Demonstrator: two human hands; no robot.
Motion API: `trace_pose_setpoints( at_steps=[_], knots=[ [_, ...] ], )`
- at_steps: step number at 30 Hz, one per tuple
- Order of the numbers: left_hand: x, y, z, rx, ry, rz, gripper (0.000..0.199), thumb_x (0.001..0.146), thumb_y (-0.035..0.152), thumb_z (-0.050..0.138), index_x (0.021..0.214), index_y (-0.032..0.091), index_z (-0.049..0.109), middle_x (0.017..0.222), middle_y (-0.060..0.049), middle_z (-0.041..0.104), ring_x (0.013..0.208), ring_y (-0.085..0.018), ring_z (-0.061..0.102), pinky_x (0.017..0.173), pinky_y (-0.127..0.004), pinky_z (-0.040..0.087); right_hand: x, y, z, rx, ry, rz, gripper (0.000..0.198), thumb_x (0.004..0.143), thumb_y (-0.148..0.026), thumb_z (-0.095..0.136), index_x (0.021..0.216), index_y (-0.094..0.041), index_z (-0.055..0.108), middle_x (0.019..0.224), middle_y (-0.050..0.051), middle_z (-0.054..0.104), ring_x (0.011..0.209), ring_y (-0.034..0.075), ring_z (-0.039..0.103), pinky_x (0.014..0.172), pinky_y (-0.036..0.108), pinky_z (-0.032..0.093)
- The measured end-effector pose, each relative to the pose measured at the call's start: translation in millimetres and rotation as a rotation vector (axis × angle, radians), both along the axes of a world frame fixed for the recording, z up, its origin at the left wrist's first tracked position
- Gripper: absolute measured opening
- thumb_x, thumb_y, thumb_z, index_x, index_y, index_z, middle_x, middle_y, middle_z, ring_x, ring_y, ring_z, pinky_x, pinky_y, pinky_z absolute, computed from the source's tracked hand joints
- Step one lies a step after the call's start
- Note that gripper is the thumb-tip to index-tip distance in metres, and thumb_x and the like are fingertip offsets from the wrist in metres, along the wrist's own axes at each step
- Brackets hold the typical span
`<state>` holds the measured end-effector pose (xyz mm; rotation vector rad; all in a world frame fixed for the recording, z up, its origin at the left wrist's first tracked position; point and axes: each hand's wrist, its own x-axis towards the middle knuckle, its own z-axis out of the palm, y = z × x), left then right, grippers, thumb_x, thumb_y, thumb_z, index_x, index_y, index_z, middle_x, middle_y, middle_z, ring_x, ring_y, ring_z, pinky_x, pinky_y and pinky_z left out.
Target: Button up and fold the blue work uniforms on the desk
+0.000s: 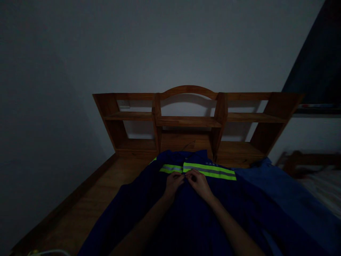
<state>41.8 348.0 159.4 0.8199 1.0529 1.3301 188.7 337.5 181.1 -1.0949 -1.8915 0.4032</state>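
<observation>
A dark blue work jacket (186,213) with yellow-green and grey reflective bands lies spread out, its collar toward the wooden shelf unit. Both hands meet at its front opening, just below the chest band. My left hand (174,182) has its fingers curled and pinched at the edge of the opening. Close beside it, my right hand (197,182) pinches the overlapping front edge near the end of the right band (213,171). Dim light and the fingers hide whether a button or only cloth is between the fingertips.
Behind the jacket stands a wooden shelf unit (189,121) against a pale wall (160,46). Bare wooden boards (106,185) show at left. Lighter blue cloth (279,192) lies at right under the jacket's sleeve. A pale cable (53,251) shows at the lower left.
</observation>
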Motion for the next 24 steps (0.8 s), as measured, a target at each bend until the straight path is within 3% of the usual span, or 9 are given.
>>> trace_pose_setpoints(
  at_steps=[12, 18, 24],
  knots=[
    [-2.1, 3.3, -2.8, -0.005, 0.014, -0.049, 0.032, 0.05, 0.023, 0.076, 0.076, 0.014, 0.06, 0.065, -0.002, 0.063, 0.059, -0.011, 0.059, 0.058, -0.02, 0.046, -1.4, -2.6, 0.6, 0.003, -0.017, -0.008, 0.013, 0.082, -0.013, 0.049, 0.085, -0.019, 0.059, 0.085, 0.002, 0.06, 0.073, 0.013, 0.056, 0.07, 0.023, 0.043],
    [0.7, 5.2, -4.6, 0.027, 0.109, -0.029, 0.027, 0.053, 0.02, 0.071, 0.076, 0.015, 0.058, 0.059, 0.001, 0.061, 0.05, -0.009, 0.054, 0.051, -0.018, 0.04, -2.6, -1.6, -2.0, -0.033, 0.051, -0.019, 0.013, 0.083, -0.017, 0.046, 0.087, -0.018, 0.058, 0.082, 0.003, 0.061, 0.07, 0.013, 0.056, 0.068, 0.024, 0.044],
    [0.8, 2.2, -0.8, 0.172, 0.33, 0.003, 0.021, 0.059, 0.017, 0.062, 0.079, 0.017, 0.058, 0.059, 0.002, 0.062, 0.053, -0.012, 0.056, 0.05, -0.02, 0.038, -1.5, 2.6, -7.1, -0.13, 0.169, -0.028, 0.015, 0.083, -0.025, 0.047, 0.085, -0.018, 0.06, 0.077, 0.002, 0.063, 0.068, 0.014, 0.057, 0.066, 0.025, 0.043]
  ],
)
